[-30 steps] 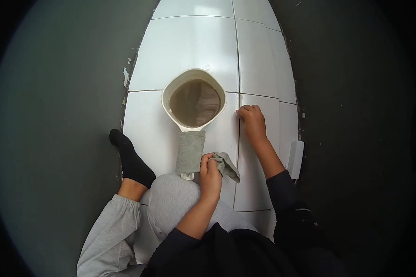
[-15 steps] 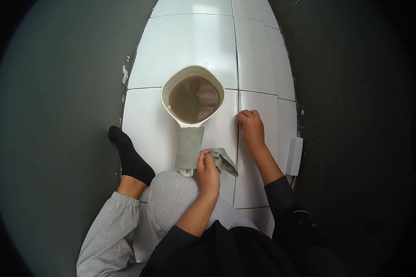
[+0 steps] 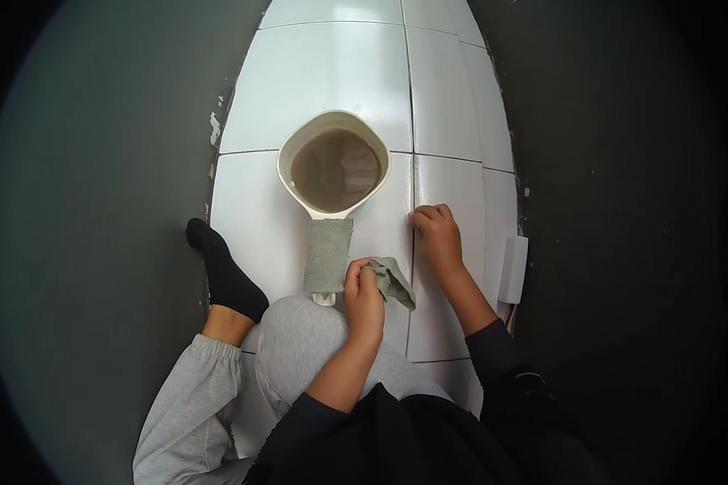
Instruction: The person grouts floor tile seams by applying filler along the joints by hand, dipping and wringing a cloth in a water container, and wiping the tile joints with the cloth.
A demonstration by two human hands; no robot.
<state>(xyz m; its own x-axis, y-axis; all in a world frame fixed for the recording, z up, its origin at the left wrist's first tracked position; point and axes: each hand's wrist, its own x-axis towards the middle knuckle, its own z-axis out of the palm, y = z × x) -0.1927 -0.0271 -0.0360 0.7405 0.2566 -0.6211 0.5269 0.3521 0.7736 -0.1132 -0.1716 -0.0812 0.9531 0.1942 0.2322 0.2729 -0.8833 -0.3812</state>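
Note:
A white dipper [image 3: 285, 166] holding murky brown liquid stands on the tiled floor, its handle toward me. A grey-green cloth [image 3: 328, 255] lies over that handle. My left hand [image 3: 365, 301] is closed on a second, crumpled grey-green cloth [image 3: 393, 286], just right of the handle. Further right, my right hand [image 3: 438, 234] rests at the dark joint between tiles, fingers curled together; whether they pinch anything is too small to see.
White floor tiles [image 3: 323, 69] run between dark walls. My bent leg in grey trousers [image 3: 299, 343] is beside the handle's end. A black-socked foot [image 3: 228, 279] is at the left wall. A white block [image 3: 514, 269] sits along the right wall.
My right hand has moved slightly down toward me along the tile joint. My left hand keeps its hold on the crumpled cloth. The view has shifted slightly.

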